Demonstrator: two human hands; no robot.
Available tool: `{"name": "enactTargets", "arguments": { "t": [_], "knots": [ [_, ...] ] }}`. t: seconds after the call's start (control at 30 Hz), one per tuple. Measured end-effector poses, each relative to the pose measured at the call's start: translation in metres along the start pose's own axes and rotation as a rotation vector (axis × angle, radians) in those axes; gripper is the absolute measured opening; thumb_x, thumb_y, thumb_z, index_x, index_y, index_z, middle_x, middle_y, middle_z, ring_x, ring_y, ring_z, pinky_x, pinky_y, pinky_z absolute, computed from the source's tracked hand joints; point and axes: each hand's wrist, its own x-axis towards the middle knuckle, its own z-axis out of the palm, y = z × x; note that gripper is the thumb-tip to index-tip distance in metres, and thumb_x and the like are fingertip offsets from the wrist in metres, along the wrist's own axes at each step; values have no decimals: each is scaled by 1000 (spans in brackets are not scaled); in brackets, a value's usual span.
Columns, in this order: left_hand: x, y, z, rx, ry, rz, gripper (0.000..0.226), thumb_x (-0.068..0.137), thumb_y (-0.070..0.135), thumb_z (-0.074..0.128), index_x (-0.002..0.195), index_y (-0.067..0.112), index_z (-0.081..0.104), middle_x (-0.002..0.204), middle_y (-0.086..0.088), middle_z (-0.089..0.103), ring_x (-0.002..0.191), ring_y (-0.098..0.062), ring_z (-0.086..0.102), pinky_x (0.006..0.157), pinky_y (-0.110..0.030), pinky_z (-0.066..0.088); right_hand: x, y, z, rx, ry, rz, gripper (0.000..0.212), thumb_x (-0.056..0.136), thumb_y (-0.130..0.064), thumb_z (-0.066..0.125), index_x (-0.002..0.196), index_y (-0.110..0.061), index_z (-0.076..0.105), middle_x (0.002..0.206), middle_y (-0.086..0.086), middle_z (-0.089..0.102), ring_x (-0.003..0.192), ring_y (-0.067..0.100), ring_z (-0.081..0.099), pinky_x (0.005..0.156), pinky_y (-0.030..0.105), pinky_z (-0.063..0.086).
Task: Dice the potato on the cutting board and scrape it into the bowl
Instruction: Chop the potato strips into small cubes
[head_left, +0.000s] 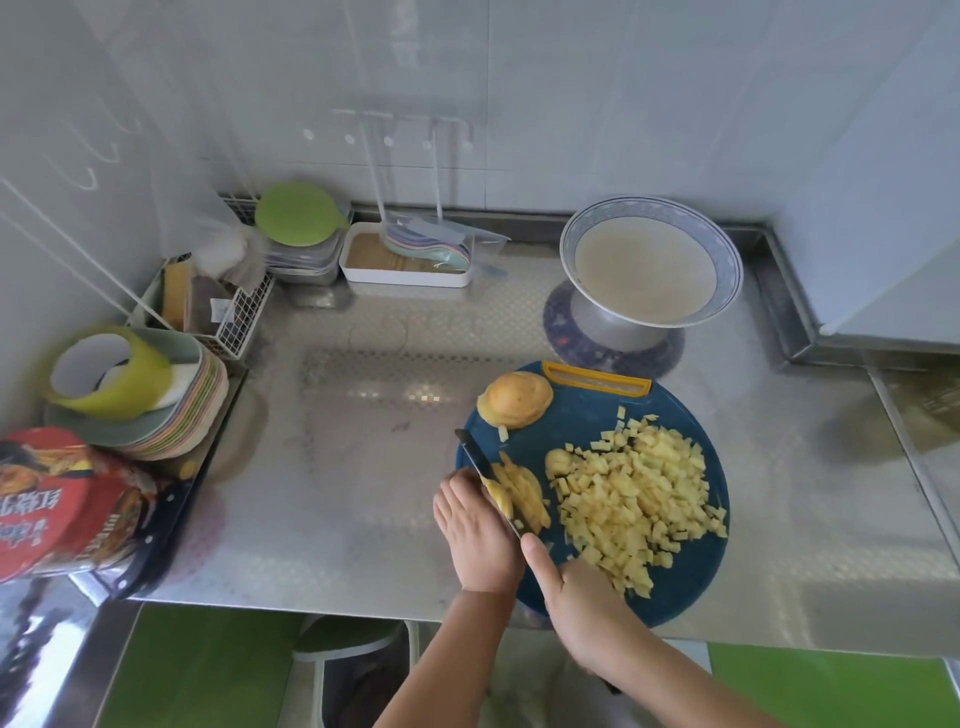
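Left grip curls onto potato slices; right grip clamps the knife. Diced heap crowds the board; bowl stands at the table's back edge.

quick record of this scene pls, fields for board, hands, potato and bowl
cutting board: round, dark blue, on steel counter
left hand: holds potato slices steady
right hand: grips knife, forefinger stretched along it
diced potato: large pile on board's right side
potato half: uncut, at board's far left edge
bowl: beyond the board, no potato in it
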Motion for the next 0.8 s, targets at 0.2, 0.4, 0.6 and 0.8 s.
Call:
{"name": "enactTargets", "arguments": {
  "t": [0.2, 0.4, 0.6, 0.8],
  "knots": [
    [0, -1, 3, 10, 18, 16, 21, 87, 16, 36, 106, 13, 42, 94, -4, 47, 90, -18, 40, 90, -26, 28, 6, 8, 1, -52, -11, -16, 68, 91, -73, 11, 87, -18, 50, 77, 3, 52, 74, 20, 51, 57, 16, 35],
    [2, 8, 4, -69, 104, -57, 16, 90, 18, 33, 93, 12, 48, 88, -2, 50, 84, -16, 42, 86, -26, 31, 30, -3, 2, -185, 55, 5, 68, 100, -60, 15, 59, -14, 45, 59, -2, 50, 55, 14, 49, 47, 19, 32],
    [1, 9, 4, -78, 112, -70, 17, 90, 18, 34, 93, 11, 50, 88, -3, 50, 83, -17, 43, 84, -28, 34, 35, 5, 5, -150, 78, -5, 71, 96, -65, 16, 55, -15, 45, 54, -3, 50, 53, 15, 50, 49, 23, 33],
    [0, 11, 1, -100, 109, -71, 23, 91, 18, 31, 94, 9, 52, 90, -1, 49, 85, -16, 42, 86, -26, 32, 33, 10, -11, 348, -76, 56, 67, 92, -72, 26, 58, -15, 31, 40, -3, 27, 33, 14, 28, 39, 24, 24]
  ]
}}
